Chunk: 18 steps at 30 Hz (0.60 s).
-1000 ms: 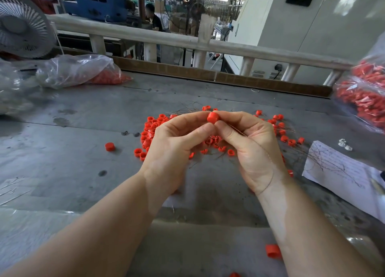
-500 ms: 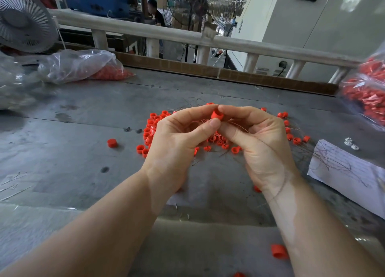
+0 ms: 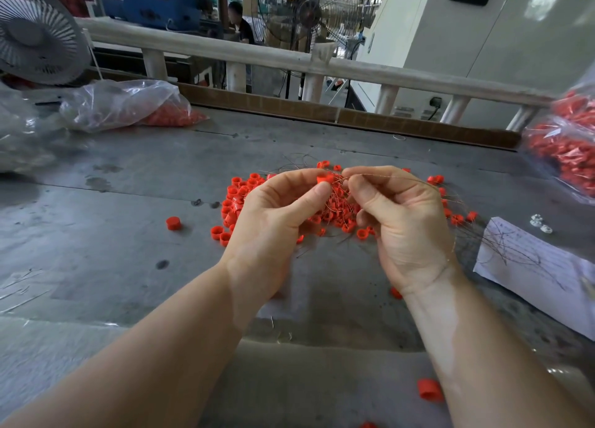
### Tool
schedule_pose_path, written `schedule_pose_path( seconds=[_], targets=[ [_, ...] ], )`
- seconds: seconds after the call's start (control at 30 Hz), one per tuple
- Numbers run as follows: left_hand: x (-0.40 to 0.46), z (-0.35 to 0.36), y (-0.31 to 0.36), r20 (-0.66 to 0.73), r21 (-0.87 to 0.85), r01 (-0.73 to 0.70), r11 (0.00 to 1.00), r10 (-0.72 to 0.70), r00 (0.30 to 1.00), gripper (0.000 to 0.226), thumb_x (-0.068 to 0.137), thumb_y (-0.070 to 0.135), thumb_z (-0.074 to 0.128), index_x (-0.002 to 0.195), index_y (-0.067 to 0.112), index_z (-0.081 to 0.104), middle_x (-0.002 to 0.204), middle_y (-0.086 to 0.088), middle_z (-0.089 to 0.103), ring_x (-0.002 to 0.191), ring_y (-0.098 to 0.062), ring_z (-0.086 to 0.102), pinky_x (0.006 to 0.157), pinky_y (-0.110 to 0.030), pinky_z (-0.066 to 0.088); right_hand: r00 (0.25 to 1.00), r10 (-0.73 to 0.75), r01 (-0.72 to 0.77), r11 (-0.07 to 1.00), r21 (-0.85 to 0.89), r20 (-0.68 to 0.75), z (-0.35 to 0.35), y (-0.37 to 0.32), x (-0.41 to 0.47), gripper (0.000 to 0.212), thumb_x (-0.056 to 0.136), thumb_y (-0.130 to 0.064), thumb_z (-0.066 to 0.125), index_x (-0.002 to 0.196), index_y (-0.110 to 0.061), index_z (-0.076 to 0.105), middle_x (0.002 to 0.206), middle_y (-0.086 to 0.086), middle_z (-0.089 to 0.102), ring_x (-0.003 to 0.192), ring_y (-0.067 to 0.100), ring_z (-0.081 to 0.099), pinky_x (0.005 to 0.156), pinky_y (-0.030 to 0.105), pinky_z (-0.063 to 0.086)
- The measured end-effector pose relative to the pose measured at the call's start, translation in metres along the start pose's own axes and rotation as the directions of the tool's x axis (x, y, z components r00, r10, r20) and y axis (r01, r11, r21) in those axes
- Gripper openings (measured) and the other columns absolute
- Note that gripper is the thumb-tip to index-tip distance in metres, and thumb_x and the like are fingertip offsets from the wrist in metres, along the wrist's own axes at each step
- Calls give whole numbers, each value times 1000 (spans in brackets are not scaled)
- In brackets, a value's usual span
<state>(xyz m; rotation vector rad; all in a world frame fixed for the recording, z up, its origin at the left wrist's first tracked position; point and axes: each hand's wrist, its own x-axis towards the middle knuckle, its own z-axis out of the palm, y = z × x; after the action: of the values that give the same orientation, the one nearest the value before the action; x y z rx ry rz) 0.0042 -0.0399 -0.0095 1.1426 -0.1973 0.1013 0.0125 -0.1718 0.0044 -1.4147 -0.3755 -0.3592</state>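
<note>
Above the middle of the worktop [image 3: 128,234], the left hand [image 3: 273,215] held one red cap [image 3: 325,179] pinched between the tip of its thumb and its curled forefinger. The right hand [image 3: 402,221] was just beside it, its thumb and forefinger closed on a thin wire [image 3: 399,177] whose end met the cap. The rest of the wire trailed off toward the right edge. The other fingers of both hands were loosely curled and held nothing that could be seen.

The job looked to be fitting a wire to each cap, with this one mid-fit and not yet set down. Directly under the hands lay a pile of caps [image 3: 238,199] tangled with more wires. Which of these were finished could not be told.

Much seemed left to do:
- A stray cap [image 3: 173,223] sat left of the pile.
- Another cap [image 3: 429,389] lay near the front edge.
- Spare wires [image 3: 502,250] rested across a paper sheet [image 3: 531,276] by the right edge.
- A clear bag [image 3: 128,105] toward the far left corner held more caps.
- A second bag [image 3: 570,144] at the far right did too.
</note>
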Motion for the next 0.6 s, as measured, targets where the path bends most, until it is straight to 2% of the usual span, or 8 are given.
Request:
schedule_pose_path(
  seconds=[0.1, 0.23, 0.37, 0.5, 0.6],
  targets=[
    [1, 0, -2, -14, 6, 5, 1000, -5, 1000, 19, 65, 24, 69, 83, 17, 71, 75, -2, 68, 61, -10, 59, 48, -19, 45, 998, 62, -61, 998, 27, -20, 0, -1, 0, 8, 68, -21, 67, 72, -20, 74, 66, -5, 67, 54, 8, 49, 45, 17, 38],
    [2, -3, -3, -81, 42, 29, 999, -25, 996, 22, 65, 24, 69, 85, 15, 69, 73, 1, 68, 60, -7, 59, 53, -20, 48, 988, 151, -145, 976, 161, -26, -3, -2, 2, 9, 70, -20, 65, 74, -16, 73, 62, -2, 61, 54, 6, 50, 43, 15, 36],
    [3, -2, -5, -112, 100, 31, 995, -19, 994, 6, 78, 13, 68, 83, 14, 68, 65, 4, 63, 52, -6, 53, 49, -20, 46, 981, 185, -165, 951, 263, -52, -9, -4, 6, 9, 73, -19, 64, 74, -17, 72, 63, -2, 61, 54, 6, 51, 43, 14, 37],
    [2, -3, -4, -141, 155, 18, 988, 5, 990, 4, 83, 10, 67, 84, 14, 67, 66, 6, 65, 52, -4, 55, 48, -17, 45, 978, 198, -167, 933, 319, -65, -13, -6, 8, 12, 75, -20, 63, 72, -16, 74, 62, -2, 61, 52, 6, 52, 43, 14, 38],
    [2, -3, -4, -184, 190, 1, 982, 34, 982, 7, 84, 8, 66, 83, 15, 66, 67, 5, 65, 50, -2, 56, 44, -11, 41, 958, 238, -168, 919, 355, -162, -16, -5, 10, 17, 85, -18, 58, 76, -12, 72, 61, -1, 62, 52, 6, 53, 43, 14, 39]
  ],
)
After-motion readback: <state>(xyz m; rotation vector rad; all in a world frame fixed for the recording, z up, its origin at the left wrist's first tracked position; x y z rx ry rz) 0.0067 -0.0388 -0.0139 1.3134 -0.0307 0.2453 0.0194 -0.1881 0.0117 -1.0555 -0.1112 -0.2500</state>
